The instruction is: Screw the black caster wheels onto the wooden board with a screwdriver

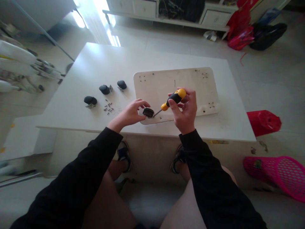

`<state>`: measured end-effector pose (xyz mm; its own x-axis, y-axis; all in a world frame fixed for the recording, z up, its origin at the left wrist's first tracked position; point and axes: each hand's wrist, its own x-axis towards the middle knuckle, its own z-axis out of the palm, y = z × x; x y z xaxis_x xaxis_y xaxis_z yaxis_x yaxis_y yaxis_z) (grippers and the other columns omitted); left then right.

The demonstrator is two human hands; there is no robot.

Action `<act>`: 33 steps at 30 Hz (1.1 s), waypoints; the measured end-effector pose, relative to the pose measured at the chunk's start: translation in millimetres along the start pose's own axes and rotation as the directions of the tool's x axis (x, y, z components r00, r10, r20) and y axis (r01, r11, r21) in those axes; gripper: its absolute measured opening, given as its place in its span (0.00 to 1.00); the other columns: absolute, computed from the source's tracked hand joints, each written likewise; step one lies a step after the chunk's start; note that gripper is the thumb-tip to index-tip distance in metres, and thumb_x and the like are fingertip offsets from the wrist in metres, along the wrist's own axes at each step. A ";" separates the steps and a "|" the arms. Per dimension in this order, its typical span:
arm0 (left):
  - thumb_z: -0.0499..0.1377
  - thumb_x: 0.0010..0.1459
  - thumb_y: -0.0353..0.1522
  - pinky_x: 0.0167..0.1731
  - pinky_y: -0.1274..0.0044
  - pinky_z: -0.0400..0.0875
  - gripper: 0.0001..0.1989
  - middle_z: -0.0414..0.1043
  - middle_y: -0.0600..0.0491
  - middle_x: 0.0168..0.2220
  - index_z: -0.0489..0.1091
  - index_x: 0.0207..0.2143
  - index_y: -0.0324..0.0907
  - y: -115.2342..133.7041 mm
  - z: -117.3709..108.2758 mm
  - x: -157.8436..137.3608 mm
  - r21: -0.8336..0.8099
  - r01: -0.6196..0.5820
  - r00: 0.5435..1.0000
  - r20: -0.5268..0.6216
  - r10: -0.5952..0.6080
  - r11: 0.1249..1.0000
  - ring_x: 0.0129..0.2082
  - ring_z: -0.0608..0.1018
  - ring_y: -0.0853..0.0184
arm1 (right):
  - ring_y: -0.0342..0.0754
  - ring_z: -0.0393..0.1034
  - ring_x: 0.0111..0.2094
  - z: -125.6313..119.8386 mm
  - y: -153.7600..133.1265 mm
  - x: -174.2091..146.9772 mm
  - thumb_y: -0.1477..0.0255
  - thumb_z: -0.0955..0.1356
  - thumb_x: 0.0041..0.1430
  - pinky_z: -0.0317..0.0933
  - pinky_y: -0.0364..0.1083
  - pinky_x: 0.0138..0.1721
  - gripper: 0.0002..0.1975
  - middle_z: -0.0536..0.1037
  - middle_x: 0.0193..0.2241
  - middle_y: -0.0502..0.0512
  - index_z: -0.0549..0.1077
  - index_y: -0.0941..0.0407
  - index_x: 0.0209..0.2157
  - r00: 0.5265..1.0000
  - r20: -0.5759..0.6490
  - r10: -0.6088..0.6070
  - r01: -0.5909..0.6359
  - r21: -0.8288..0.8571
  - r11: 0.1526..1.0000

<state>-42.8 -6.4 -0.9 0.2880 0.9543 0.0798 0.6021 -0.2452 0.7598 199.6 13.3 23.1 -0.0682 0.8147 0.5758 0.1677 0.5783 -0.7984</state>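
Observation:
My right hand [186,109] is wrapped round the yellow and black handle of a screwdriver [172,98]. Its shaft slants down to the left, and the tip meets the base of a black caster wheel [148,112]. That caster sits at the near left corner of a cream board [190,90]. With thumb and fingers curled about the caster, my left hand [131,113] steadies it. Three loose casters, one far left [90,100], one beside it [105,89] and one nearer the board [122,84], lie on the table. Several small screws [109,107] are scattered near them.
The white table [107,60] has its near edge just in front of my legs. To the right on the floor are a red bin [264,123] and a pink mesh basket [274,173]. Beyond the table stands a white cabinet [143,8]; bags lie beside it.

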 end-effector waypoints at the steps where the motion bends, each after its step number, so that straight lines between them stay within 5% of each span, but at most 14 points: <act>1: 0.65 0.50 0.28 0.44 0.68 0.74 0.21 0.76 0.50 0.45 0.77 0.48 0.43 0.2 0.0 0.0 0.000 -0.005 1.000 -0.003 0.005 1.000 0.45 0.78 0.61 | 0.44 0.82 0.41 0.5 0.1 -0.4 0.55 0.73 0.65 0.75 0.40 0.32 0.23 0.83 0.44 0.51 0.67 0.48 0.55 1.000 0.008 -0.006 0.006 -0.008 1.000; 33: 0.64 0.50 0.26 0.47 0.67 0.76 0.19 0.77 0.50 0.45 0.77 0.46 0.42 3.4 0.2 0.3 -0.025 -0.009 1.000 -0.009 0.009 1.000 0.42 0.78 0.63 | 0.49 0.82 0.48 -0.8 3.0 -3.1 0.55 0.73 0.65 0.79 0.46 0.38 0.25 0.81 0.46 0.53 0.67 0.47 0.58 0.994 0.093 -0.057 0.058 -0.011 0.998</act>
<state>-40.5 -7.0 1.6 0.2866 0.9536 0.0921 0.5805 -0.2493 0.7752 201.0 12.5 19.0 -0.1683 0.7811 0.6013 0.1744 0.6240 -0.7617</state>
